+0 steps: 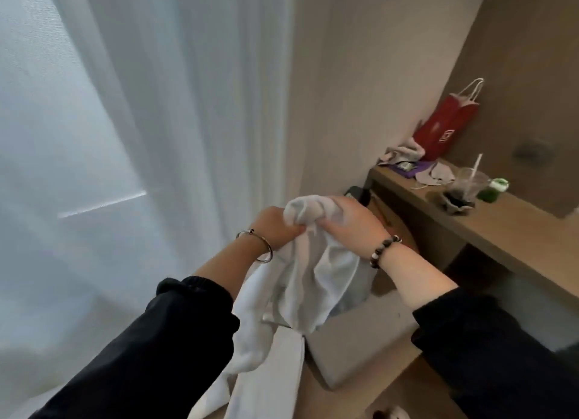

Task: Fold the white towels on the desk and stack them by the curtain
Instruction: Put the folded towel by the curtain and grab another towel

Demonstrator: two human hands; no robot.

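A white towel (300,280) hangs bunched in the air in front of me, its upper end gathered into a wad. My left hand (275,227) grips that wad from the left, and my right hand (351,221) grips it from the right, fingers curled into the cloth. The towel's lower part drapes down over my left sleeve. More white towel (266,378) lies below, at the bottom centre. The sheer white curtain (141,136) fills the left half of the view. The wooden desk (501,224) runs along the right wall.
On the desk stand a red paper bag (445,124), crumpled greyish cloths (404,155), a plastic cup with a straw (466,186) and a small green item (498,186). A grey block (360,349) sits on the floor under my right arm.
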